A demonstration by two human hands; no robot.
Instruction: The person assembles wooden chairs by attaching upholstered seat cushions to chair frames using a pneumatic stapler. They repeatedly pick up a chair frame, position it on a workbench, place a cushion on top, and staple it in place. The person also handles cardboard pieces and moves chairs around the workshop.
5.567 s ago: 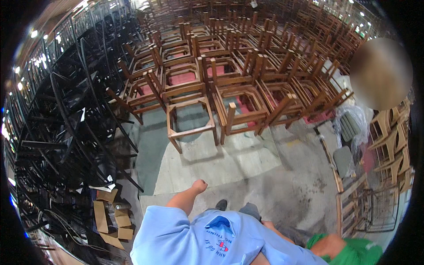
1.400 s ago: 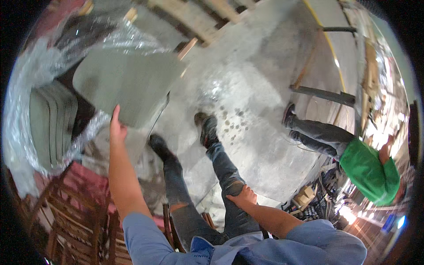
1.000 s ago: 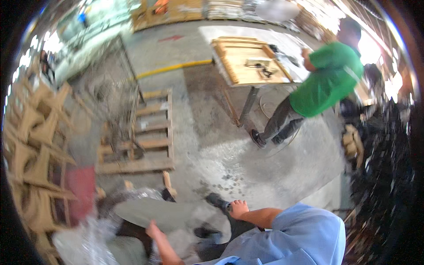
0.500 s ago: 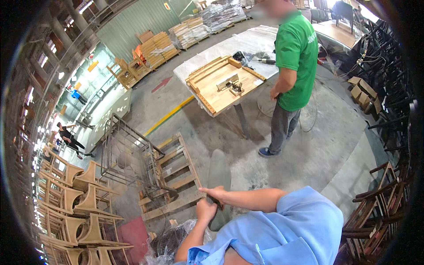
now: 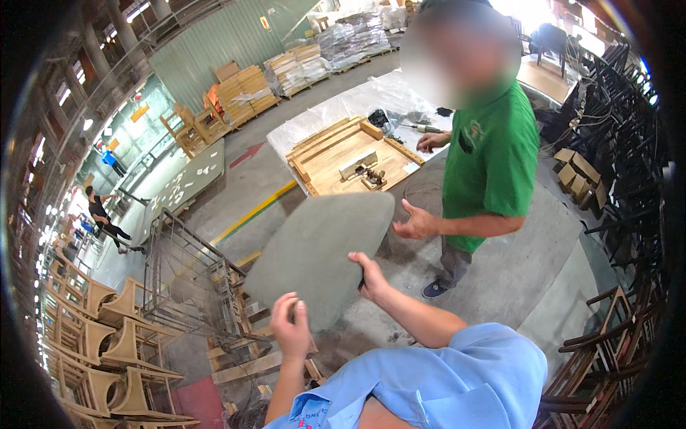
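Observation:
A grey-green flat board [image 5: 314, 250] with rounded corners is held tilted in front of me, over the floor. My right hand [image 5: 370, 277] grips its right edge, the thumb lying on the upper face. My left hand [image 5: 289, 327] is curled at the near left edge, with some fingers hidden. Facing me on the right stands a person in a green shirt [image 5: 493, 157]. One open hand [image 5: 418, 220] of that person is held out close to the board's right edge, apart from it. The other hand [image 5: 433, 141] is over the table.
Behind the board, a plastic-covered table [image 5: 286, 132] bears a wooden frame panel [image 5: 336, 143] with metal fittings. A metal rack [image 5: 189, 279] and stacked wooden chair frames [image 5: 107, 329] stand left. Dark chair frames [image 5: 614, 343] pile up on the right, near an open carton [image 5: 579, 171].
The board has swung up from near edge-on to show its broad face. My hands have moved apart along its edges. The person in green has turned towards me and stretched out a hand.

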